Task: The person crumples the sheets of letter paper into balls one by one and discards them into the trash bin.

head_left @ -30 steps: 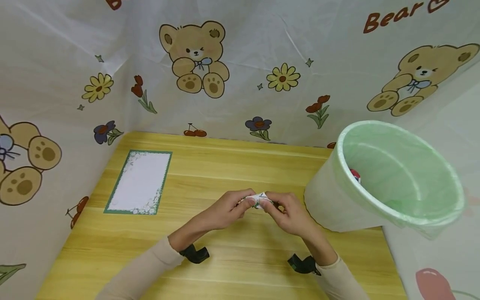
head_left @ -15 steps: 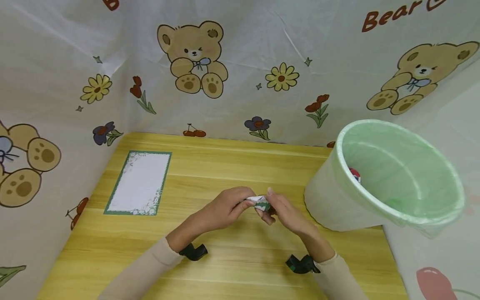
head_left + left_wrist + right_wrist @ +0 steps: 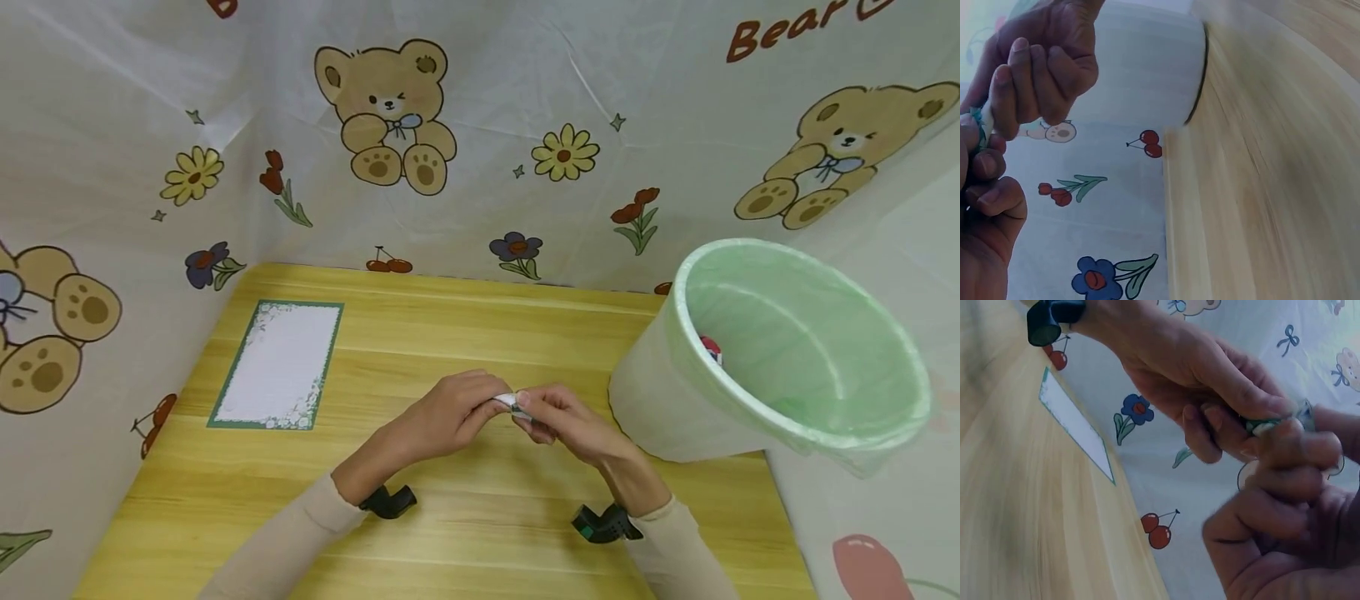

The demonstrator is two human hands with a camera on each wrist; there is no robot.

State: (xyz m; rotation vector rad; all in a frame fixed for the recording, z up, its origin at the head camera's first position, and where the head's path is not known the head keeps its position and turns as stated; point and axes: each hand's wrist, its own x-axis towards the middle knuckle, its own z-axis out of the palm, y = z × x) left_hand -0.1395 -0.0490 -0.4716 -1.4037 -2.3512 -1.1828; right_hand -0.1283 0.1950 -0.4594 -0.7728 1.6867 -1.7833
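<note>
Over the middle of the table, both hands meet at a small crumpled wad of paper (image 3: 506, 401), white with green patches. My left hand (image 3: 450, 417) pinches its left end between thumb and fingers. From the right, my right hand (image 3: 573, 427) holds the other end with thumb and curled fingers. Fingers cover most of the wad; a white and green bit of paper (image 3: 985, 128) shows between the hands in the left wrist view. In the right wrist view, the paper wad (image 3: 1305, 414) peeks out beside the left thumb.
A flat white sheet with a green floral border (image 3: 277, 367) lies on the wooden table (image 3: 420, 333) at the left. On the right stands a bin (image 3: 652, 400) lined with a pale green bag, a red and white item (image 3: 710, 348) inside. Bear-print cloth (image 3: 465, 225) surrounds the table.
The right hand has turned and shifted its grip: its fingers lifted half a second ago and now close on the paper again. The wad looks narrower and more covered. The left hand stays nearly in place.
</note>
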